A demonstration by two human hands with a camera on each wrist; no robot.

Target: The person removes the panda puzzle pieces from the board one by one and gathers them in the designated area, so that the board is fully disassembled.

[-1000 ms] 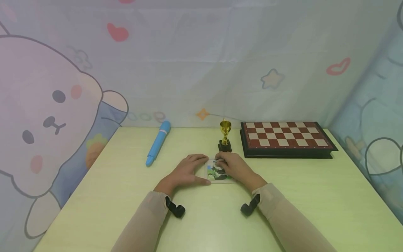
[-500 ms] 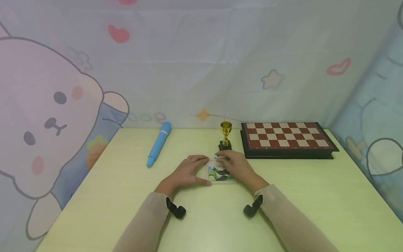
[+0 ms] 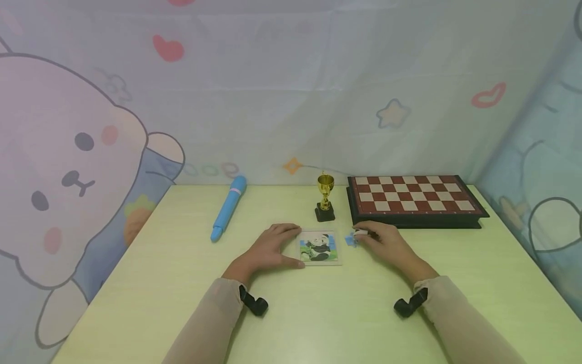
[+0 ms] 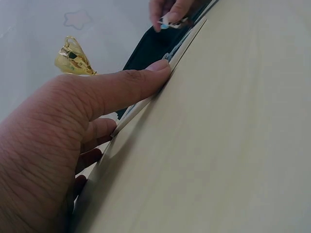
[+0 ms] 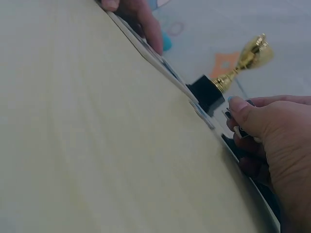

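Observation:
A small panda picture puzzle (image 3: 319,247) lies flat in a clear frame at the middle of the pale green table (image 3: 182,283). My left hand (image 3: 291,246) rests against its left side, thumb (image 4: 131,82) along the frame's near corner and fingers at the far corner. To the right of the puzzle my right hand (image 3: 364,235) pinches a small puzzle piece (image 4: 166,21) just above the table. A blue piece (image 3: 349,240) lies on the table beside those fingertips. The left hand's fingers (image 5: 146,24) still touch the puzzle's edge (image 5: 163,62) in the right wrist view.
A small gold trophy (image 3: 325,197) on a black base stands just behind the puzzle. A folded chessboard (image 3: 414,199) sits at the back right, close behind my right hand. A blue pen (image 3: 229,206) lies at the back left. Cartoon-printed cloth walls surround the table.
My right hand has left the puzzle's top and moved right, carrying a small piece away. The panda picture is now uncovered. The left hand has stayed put.

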